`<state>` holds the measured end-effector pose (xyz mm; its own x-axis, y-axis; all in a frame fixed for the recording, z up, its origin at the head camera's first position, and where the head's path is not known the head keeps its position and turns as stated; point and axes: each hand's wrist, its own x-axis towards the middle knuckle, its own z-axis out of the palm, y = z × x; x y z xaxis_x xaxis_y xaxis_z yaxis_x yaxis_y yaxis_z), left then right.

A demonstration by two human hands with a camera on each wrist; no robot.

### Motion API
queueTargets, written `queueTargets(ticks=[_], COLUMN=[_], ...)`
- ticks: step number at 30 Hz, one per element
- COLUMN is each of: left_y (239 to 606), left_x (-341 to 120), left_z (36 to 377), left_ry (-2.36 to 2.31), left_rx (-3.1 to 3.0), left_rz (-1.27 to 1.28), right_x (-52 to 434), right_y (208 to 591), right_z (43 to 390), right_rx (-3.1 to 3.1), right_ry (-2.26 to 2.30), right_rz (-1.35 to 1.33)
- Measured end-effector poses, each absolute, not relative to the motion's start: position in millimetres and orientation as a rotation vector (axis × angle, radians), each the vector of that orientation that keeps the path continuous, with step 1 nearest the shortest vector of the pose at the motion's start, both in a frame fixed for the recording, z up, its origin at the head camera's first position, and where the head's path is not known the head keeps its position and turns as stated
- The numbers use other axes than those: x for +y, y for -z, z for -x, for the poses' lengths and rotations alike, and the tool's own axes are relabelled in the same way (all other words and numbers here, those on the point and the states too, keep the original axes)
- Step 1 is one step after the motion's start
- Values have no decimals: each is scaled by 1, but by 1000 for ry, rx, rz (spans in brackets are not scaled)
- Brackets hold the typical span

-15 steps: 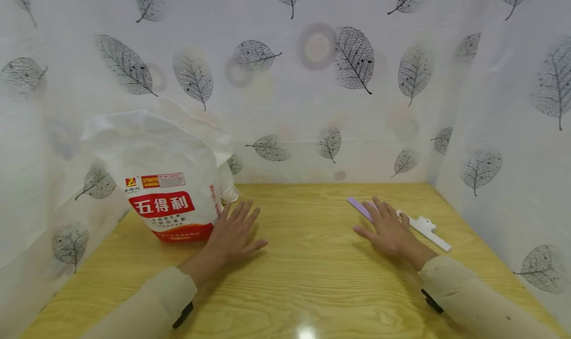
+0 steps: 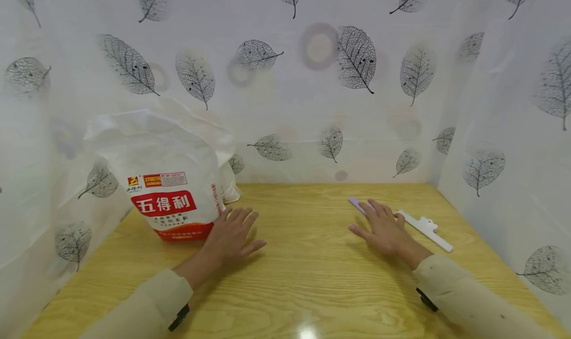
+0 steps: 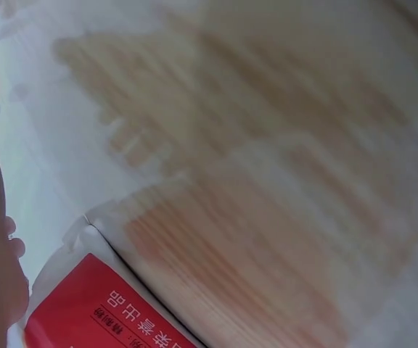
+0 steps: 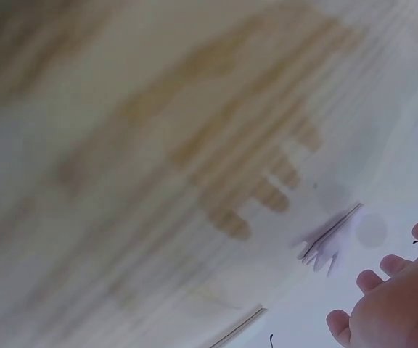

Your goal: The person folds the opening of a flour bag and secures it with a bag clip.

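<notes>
A white flour bag (image 2: pixel 178 150) with red labels and printed characters stands upright at the left, its top loosely gathered and leaning. My left hand (image 2: pixel 229 235) hovers palm-down by its lower right corner, fingers spread and overlapping the bag's edge in the head view. The bag's red label (image 3: pixel 85 312) shows low in the left wrist view. On the right, my right hand (image 2: pixel 385 230) is spread over a long purple clip (image 2: pixel 355 202), covering much of it. A long white clip (image 2: pixel 424 229) with a notched grip lies just right of that hand. Neither hand holds anything.
The wooden table (image 2: pixel 294 269) has a glossy surface that reflects both hands in the wrist views. A white curtain (image 2: pixel 285 96) printed with leaves hangs around the back and sides. The bag's crumpled rear part (image 2: pixel 229 185) reaches toward the back edge.
Both hands have shifted slightly left and back toward me, their fingers a little lower. The bag and the clips stay where they were.
</notes>
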<state>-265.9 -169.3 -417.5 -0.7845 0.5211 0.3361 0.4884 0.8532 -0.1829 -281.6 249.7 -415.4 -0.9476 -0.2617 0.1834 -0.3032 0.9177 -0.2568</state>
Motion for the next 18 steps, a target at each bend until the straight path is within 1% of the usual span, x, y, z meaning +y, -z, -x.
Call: queueTargets(ticks=[18], left_y=[418], left_x=[-180], left_z=[263], left_ry=[-109], left_rx=[-2529], left_rz=[814], right_x=[227], right_y=[415], right_z=[286], right_rx=[-2919], right_ry=[-422], right_rz=[-480])
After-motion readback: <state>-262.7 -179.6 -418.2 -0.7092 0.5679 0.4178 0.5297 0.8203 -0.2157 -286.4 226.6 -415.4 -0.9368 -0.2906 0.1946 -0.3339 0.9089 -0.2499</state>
